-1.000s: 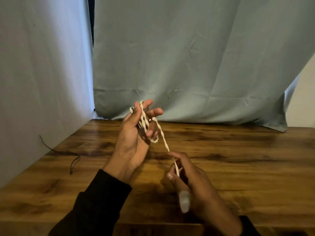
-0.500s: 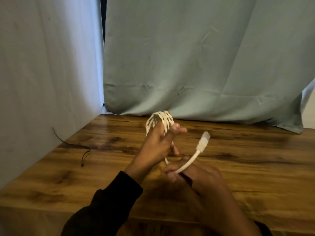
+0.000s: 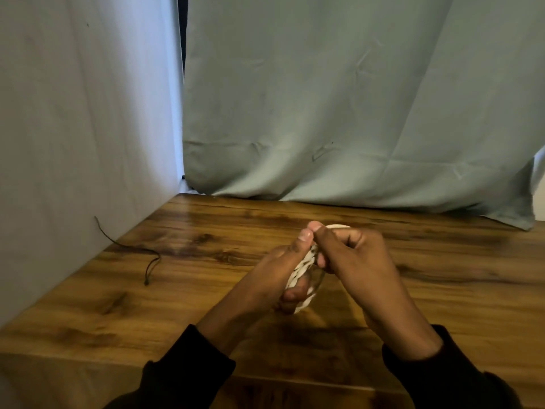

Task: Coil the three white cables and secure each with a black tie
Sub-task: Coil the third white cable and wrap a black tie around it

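Hands (image 3: 309, 270) now together, cable (image 3: 303, 268) bunched.

A wooden table (image 3: 442, 290) with a dark, streaky grain (glossy enough to catch the light) fills the lower half of the view. A thin black tie (image 3: 147, 261) lies on its left side, one end trailing up against the pale cloth (image 3: 73, 143) there.

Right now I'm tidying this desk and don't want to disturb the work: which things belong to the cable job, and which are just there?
Part of the job:
- white cable coil, gripped between left hand and right hand
- black tie, lying apart on the wooden table, untouched

Just there:
- pale cloth backdrop
- white side panel
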